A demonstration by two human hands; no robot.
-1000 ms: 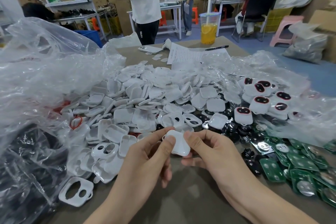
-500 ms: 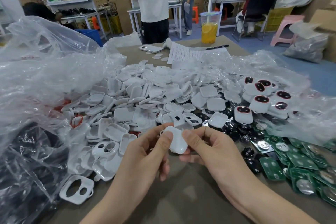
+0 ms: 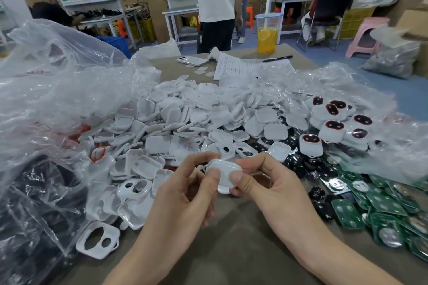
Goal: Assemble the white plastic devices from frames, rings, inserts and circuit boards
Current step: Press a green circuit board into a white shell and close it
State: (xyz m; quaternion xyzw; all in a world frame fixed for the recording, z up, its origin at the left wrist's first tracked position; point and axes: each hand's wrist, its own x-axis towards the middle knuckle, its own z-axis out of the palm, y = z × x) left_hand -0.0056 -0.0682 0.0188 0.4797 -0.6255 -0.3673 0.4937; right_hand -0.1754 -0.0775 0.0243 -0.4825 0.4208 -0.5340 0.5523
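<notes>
just above the bare worktop (image 3: 231, 245) we pinch one white shell (image 3: 224, 174) between our left hand (image 3: 185, 194) and right hand (image 3: 266, 183), thumbs pressed on top. beyond lie heaped white frames (image 3: 176, 127), green circuit boards (image 3: 382, 210) at right, then finished devices (image 3: 333, 127).

Bare table (image 3: 231, 243) lies open only at the near edge, beneath and around the two forearms, with a lone white frame (image 3: 98, 239) at its left margin. Straight beyond it the heap of white shells (image 3: 185, 122) blocks the middle, crumpled clear plastic bags (image 3: 58, 99) wall off the whole left side, and green circuit boards (image 3: 382, 210) with black inserts (image 3: 322, 203) crowd the right. Far off, a strip of table is free around the paper sheet (image 3: 238, 67), the phone (image 3: 192, 60) and the drink cup (image 3: 267, 34).
</notes>
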